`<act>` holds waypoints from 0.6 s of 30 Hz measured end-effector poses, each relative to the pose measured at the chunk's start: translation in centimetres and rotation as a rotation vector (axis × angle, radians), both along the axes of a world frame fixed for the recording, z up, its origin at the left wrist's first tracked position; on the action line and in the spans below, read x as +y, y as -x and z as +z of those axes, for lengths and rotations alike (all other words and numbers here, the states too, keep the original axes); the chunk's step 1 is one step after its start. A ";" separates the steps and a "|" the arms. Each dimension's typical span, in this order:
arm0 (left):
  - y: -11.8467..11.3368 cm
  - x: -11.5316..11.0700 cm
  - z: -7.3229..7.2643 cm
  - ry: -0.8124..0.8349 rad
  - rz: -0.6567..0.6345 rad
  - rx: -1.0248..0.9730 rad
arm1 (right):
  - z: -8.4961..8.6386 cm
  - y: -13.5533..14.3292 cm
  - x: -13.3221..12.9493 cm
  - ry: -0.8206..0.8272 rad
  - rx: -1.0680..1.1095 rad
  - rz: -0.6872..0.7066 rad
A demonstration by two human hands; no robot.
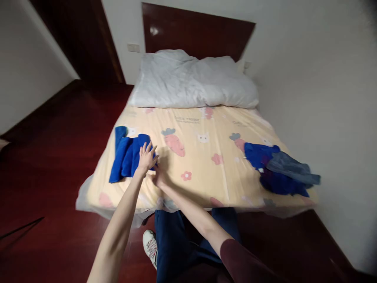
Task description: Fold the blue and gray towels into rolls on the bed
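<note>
Cloth (127, 158) under left hand (146, 158) — its long folds point toward the headboard (200, 29).

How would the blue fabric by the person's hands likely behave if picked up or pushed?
The blue fabric would probably sag when lifted, since it lies in soft folds. Its plush-looking surface may drag on the patterned sheet rather than slide freely. Pushed, it would likely bunch rather than roll, as it lies low and layered.
</note>
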State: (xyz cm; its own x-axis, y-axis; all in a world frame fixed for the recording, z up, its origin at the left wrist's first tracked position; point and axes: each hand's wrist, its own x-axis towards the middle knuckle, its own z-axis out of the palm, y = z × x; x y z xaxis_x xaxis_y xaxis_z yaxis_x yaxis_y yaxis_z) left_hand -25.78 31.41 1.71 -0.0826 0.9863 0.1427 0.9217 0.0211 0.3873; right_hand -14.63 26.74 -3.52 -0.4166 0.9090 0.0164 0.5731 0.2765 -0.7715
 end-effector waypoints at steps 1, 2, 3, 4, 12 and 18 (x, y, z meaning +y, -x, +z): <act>-0.4 0.1 -1.4 0.134 -0.061 0.066 | -0.6 0.1 -0.2 -0.007 -0.045 0.043; -0.7 0.2 -2.7 0.246 -0.083 0.121 | -1.0 0.3 -0.4 -0.004 -0.086 0.089; -0.9 0.3 -4.0 0.327 -0.078 0.166 | -1.4 0.4 -0.4 0.001 -0.114 0.131; -0.9 0.4 -5.2 0.371 -0.059 0.207 | -1.7 0.4 -0.4 0.007 -0.132 0.149; -0.5 -0.3 -7.8 0.137 -0.004 0.350 | -1.8 -6.6 -1.3 -0.011 0.010 0.449; -6.5 -6.3 -8.4 -0.087 -0.234 0.093 | 2.2 -27.9 1.9 -0.187 -0.034 -0.116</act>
